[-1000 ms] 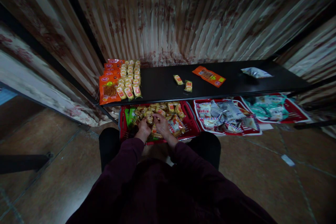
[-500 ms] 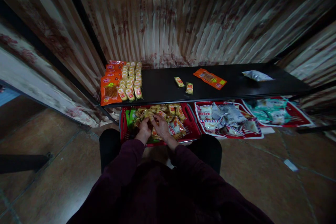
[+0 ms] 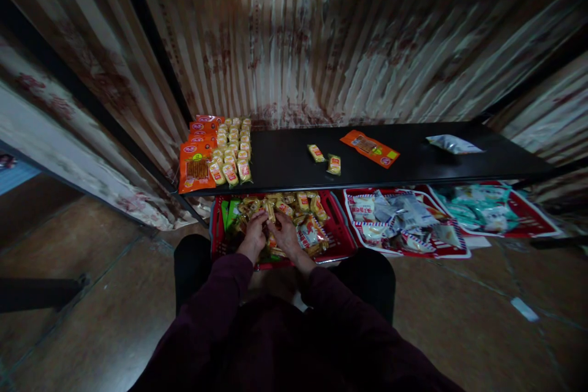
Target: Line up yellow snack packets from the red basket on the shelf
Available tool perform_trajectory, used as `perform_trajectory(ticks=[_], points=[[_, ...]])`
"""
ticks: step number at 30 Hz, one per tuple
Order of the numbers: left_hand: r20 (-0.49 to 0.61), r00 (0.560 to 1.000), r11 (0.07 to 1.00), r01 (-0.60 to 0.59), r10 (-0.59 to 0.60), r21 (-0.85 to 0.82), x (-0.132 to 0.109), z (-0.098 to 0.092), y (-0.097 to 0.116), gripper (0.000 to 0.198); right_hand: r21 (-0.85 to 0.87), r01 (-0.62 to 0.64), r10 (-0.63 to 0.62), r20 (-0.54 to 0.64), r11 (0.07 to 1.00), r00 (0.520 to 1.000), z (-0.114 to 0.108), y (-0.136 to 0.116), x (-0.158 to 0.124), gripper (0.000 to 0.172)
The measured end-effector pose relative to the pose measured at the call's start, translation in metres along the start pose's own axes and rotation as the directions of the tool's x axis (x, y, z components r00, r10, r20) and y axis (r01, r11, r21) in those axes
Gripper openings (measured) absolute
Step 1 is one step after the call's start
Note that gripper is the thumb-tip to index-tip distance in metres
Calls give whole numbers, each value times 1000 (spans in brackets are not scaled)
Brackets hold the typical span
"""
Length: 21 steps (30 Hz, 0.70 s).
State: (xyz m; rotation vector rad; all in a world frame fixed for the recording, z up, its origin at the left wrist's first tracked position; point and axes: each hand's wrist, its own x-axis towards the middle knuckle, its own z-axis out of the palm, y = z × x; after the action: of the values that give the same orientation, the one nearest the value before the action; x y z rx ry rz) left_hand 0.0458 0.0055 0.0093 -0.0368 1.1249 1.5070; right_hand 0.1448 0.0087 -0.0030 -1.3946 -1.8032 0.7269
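Note:
Over the left red basket (image 3: 339, 220), my left hand (image 3: 254, 234) and my right hand (image 3: 285, 234) are close together, fingers bent around a small yellow-wrapped snack (image 3: 271, 213) between the fingertips. More yellow packets (image 3: 303, 201) lie in the basket, with a red-and-white packet (image 3: 312, 233) beside my right hand and green packets (image 3: 229, 211) at the left side. On the black shelf (image 3: 280, 162) above, several yellow snacks (image 3: 230, 173) stand in rows next to orange bags (image 3: 196, 168).
Two loose yellow snacks (image 3: 334, 164), an orange bag (image 3: 370, 148) and a silvery packet (image 3: 454, 144) lie on the shelf. Right of my basket are a basket of white packets (image 3: 404, 214) and one of green-white packets (image 3: 482, 207). Black posts frame the shelf.
The view has shifted, so the shelf and baskets appear slightly lower. My hands have come to the two sides of one yellow snack, which now shows between the fingertips.

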Motion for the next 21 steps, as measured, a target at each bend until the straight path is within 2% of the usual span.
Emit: perform_trajectory(ticks=[5,9,13,21], points=[[23,998,997,-57,56,43,-2,2,0,27,10,-25,25,11,1000,1000,-1,-1,3,24],[29,995,993,-100,98,67,0,1,0,28,36,-31,33,-35,999,999,3,0,5,30],[33,985,985,-168,167,47,2,-1,3,25,44,-16,17,-32,999,999,7,-3,6,35],[-36,965,962,-256,260,95,5,1,16,19,102,-33,37,-43,994,998,12,-13,14,36]])
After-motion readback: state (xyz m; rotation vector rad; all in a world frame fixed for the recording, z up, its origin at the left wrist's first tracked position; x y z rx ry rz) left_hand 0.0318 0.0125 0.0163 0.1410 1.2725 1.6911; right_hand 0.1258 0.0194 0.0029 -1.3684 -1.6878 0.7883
